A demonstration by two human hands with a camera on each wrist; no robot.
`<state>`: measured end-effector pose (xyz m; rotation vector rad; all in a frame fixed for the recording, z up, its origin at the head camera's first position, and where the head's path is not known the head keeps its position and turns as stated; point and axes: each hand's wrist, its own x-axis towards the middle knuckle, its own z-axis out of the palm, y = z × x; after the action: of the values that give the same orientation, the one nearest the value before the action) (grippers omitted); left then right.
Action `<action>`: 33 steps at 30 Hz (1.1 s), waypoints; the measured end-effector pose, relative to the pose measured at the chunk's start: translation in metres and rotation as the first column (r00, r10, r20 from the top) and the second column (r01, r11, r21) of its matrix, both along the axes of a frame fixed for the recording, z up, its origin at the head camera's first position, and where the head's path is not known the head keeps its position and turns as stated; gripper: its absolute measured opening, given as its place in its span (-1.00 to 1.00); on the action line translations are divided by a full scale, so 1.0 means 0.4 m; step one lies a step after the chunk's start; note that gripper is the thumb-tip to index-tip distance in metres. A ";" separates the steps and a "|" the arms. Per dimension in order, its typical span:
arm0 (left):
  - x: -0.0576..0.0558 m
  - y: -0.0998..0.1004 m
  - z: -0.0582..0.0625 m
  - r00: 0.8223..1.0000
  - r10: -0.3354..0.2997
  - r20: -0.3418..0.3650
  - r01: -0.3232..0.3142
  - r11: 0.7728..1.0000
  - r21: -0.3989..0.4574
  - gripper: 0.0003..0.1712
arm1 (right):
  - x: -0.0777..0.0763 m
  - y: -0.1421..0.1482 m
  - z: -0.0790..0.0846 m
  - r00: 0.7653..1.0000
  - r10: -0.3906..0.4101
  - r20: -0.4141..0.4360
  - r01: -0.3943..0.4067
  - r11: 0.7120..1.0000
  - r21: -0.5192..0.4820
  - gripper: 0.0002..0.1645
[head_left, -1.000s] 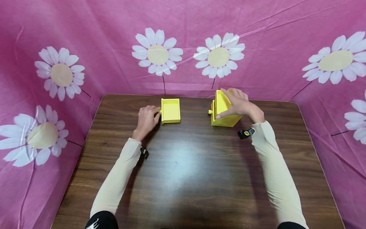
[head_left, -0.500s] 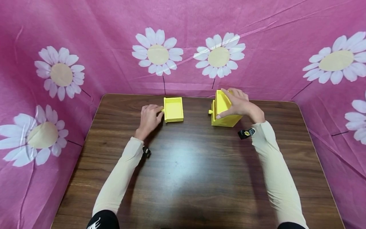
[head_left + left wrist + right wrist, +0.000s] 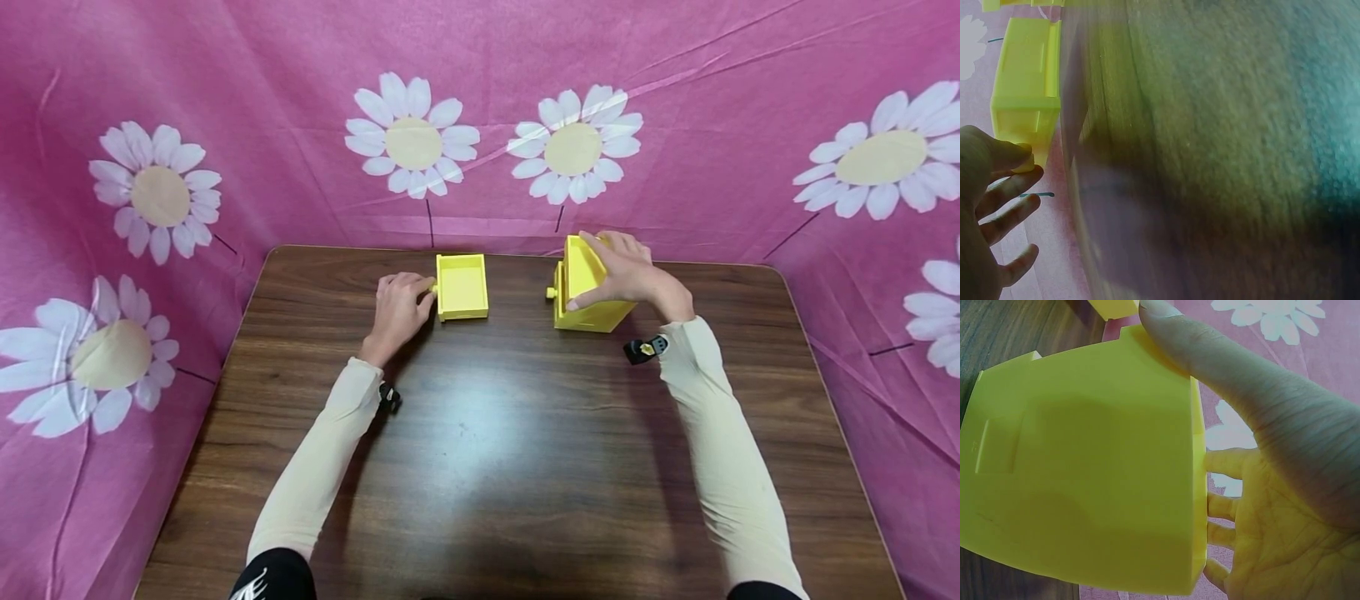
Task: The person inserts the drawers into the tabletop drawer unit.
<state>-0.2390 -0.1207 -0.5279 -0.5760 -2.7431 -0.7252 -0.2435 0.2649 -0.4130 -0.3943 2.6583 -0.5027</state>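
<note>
Screened-off booth, pink daisy cloth point(image 3: 285, 83) on three sides, wood-grain table point(image 3: 480, 467)

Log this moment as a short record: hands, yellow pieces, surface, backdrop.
Left hand: pinches the knob of the drawer
Right hand: grips the box from above
Drawer: yellow, open top up, left of the box, apart from it
Box: yellow, another knob on its drawer-facing side
Surface: brown wood-grain table
Backdrop: pink cloth with white flowers

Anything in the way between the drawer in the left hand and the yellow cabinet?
Nothing separate visible: only tabletop shows between the drawer, held by the left hand, and the yellow cabinet. The cabinet's own knob juts toward the drawer.
</note>
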 end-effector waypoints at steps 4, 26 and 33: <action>0.001 0.001 0.002 1.000 0.002 0.001 -0.002 1.000 0.001 -0.72 | -0.002 0.000 -0.002 1.000 -0.006 0.004 0.006 1.000 0.000 0.55; 0.002 0.051 0.012 0.998 -0.051 -0.039 0.051 0.999 -0.005 -0.74 | 0.000 0.009 -0.005 1.000 -0.003 0.019 0.003 0.999 -0.033 0.62; 0.008 0.067 0.013 0.996 -0.069 -0.054 0.069 0.998 -0.002 -0.74 | -0.002 0.003 0.002 0.999 -0.007 0.033 0.007 1.000 0.001 0.59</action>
<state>-0.2356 -0.0939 -0.5227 -0.6834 -2.6851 -0.7146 -0.2441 0.2662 -0.4122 -0.3737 2.6294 -0.5053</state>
